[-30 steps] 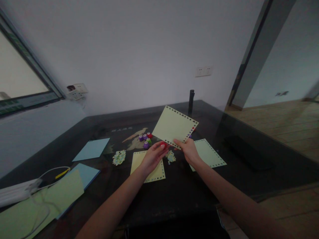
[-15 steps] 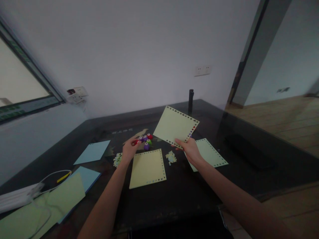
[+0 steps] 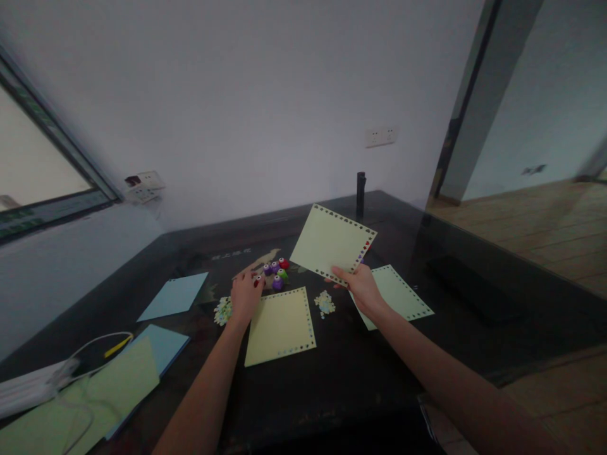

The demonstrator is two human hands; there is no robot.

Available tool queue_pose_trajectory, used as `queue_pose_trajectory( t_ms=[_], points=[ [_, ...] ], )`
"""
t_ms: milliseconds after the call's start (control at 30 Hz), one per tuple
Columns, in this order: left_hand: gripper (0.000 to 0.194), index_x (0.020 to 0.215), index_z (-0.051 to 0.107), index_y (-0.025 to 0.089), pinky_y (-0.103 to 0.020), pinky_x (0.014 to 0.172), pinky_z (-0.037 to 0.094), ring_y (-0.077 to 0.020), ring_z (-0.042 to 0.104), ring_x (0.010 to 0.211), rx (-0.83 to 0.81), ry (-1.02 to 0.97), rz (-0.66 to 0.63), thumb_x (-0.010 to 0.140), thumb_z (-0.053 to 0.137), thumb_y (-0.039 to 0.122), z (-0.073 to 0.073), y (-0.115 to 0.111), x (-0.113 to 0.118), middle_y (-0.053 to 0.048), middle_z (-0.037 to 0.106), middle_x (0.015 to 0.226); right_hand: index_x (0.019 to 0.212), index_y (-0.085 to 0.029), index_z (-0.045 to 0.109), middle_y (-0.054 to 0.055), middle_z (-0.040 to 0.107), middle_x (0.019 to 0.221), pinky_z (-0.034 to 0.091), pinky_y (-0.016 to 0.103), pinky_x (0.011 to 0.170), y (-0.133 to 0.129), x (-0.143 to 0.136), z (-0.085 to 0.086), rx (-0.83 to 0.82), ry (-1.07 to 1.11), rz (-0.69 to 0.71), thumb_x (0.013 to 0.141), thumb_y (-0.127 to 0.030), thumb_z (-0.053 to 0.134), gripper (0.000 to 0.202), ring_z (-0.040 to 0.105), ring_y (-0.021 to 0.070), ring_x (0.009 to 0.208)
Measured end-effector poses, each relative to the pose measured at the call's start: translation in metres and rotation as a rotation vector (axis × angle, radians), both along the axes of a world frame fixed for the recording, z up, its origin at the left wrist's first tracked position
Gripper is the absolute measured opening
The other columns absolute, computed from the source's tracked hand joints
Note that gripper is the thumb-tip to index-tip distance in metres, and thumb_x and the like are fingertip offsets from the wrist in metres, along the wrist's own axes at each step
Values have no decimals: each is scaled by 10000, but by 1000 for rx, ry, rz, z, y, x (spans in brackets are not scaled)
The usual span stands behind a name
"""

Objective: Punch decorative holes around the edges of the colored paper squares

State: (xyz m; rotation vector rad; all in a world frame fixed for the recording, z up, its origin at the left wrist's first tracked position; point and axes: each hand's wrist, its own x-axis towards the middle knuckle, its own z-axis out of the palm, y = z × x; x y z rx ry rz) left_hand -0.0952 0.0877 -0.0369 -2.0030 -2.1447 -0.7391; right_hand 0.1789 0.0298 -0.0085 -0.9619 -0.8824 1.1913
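My right hand [image 3: 363,287] pinches the lower corner of a pale green sheet [image 3: 329,243], raised above the table, with small shapes punched along two or more edges. My left hand [image 3: 246,296] is at a small red punch [image 3: 257,280], its fingers bent round it. Several purple, red and green punches [image 3: 277,282] stand just to its right. Below them lies a yellowish sheet [image 3: 282,322] with punched edges. Another punched green sheet [image 3: 396,294] lies partly behind my right hand. Small paper cut-outs form one pile [image 3: 324,303] between the sheets and another [image 3: 222,311] beside my left wrist.
On the left are a blue sheet [image 3: 175,296], stacked blue and green papers [image 3: 128,373], a white power strip [image 3: 33,388] with a cable, and a yellow object [image 3: 117,345]. A black cylinder [image 3: 361,194] stands at the back. A dark flat object [image 3: 467,291] lies right.
My left hand has lowered slightly, its fingers now over the red punch. The raised sheet stays in my right hand. The whole view has shifted slightly.
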Motion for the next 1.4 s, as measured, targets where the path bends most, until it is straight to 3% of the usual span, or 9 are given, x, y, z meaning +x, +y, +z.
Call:
queue_pose_trajectory(
  t_ms=[100, 267, 533, 633, 733, 800, 967, 1133, 1400],
  points=[
    [306, 992, 608, 164, -353, 811, 414, -262, 538, 990, 96, 58, -34, 865, 431, 379, 7, -11, 17, -119, 603, 1025, 911, -124, 647, 101, 719, 902, 478, 242, 445, -1, 0, 2, -8, -7, -1, 612, -276, 725, 344, 672, 188, 596],
    [373, 952, 598, 172, -411, 823, 392, -309, 513, 1017, 8, 167, -141, 802, 513, 503, 10, -26, 46, -127, 606, 1047, 899, -122, 654, 113, 716, 920, 471, 237, 437, -3, 0, 5, -18, -31, -1, 609, -286, 720, 339, 670, 185, 592],
    [223, 944, 593, 143, -407, 817, 402, -307, 543, 984, -50, 119, -159, 817, 521, 312, 12, -24, 41, -153, 628, 1011, 916, -122, 648, 114, 715, 924, 481, 247, 448, -1, 0, 2, -8, -18, 6, 605, -286, 725, 360, 672, 190, 595],
    [207, 976, 573, 158, -360, 768, 429, -252, 585, 866, -4, -140, -253, 813, 536, 279, 21, -26, 45, -114, 639, 932, 904, -127, 655, 110, 717, 916, 482, 241, 456, -2, 0, 3, -12, -10, 5, 602, -297, 735, 356, 671, 184, 602],
    [266, 1033, 562, 170, -288, 645, 450, -166, 590, 681, -63, -657, -434, 777, 583, 238, 25, -33, 62, -62, 635, 900, 890, -128, 666, 105, 720, 899, 487, 240, 474, -3, 0, 3, -14, 6, 17, 588, -303, 754, 360, 671, 181, 611],
    [323, 1059, 583, 158, -242, 593, 442, -129, 580, 640, -221, -1005, -545, 746, 632, 223, 24, -42, 78, -51, 639, 881, 887, -127, 669, 105, 720, 901, 486, 240, 478, -3, 0, 3, -15, 18, 21, 579, -297, 761, 363, 671, 181, 611],
    [298, 1033, 631, 140, -201, 752, 483, -93, 620, 762, -499, -1733, -516, 737, 664, 133, 21, -59, 102, -53, 659, 935, 906, -127, 666, 108, 719, 910, 480, 247, 465, -3, -2, 2, -28, 37, 13, 571, -283, 759, 381, 670, 189, 598],
    [174, 989, 636, 105, -266, 886, 498, -150, 653, 889, -538, -1946, -447, 858, 532, 152, 23, -60, 103, -86, 676, 950, 883, -124, 669, 103, 721, 903, 490, 247, 479, -3, -3, 0, -20, 28, 14, 564, -300, 762, 376, 662, 177, 591],
    [93, 859, 654, 88, -309, 999, 445, -165, 646, 945, -508, -1991, -505, 768, 635, 92, 27, -64, 106, -91, 687, 964, 892, -122, 685, 100, 724, 863, 507, 264, 497, -5, -4, 1, -2, -40, 6, 576, -315, 756, 377, 670, 202, 640]
  ],
)
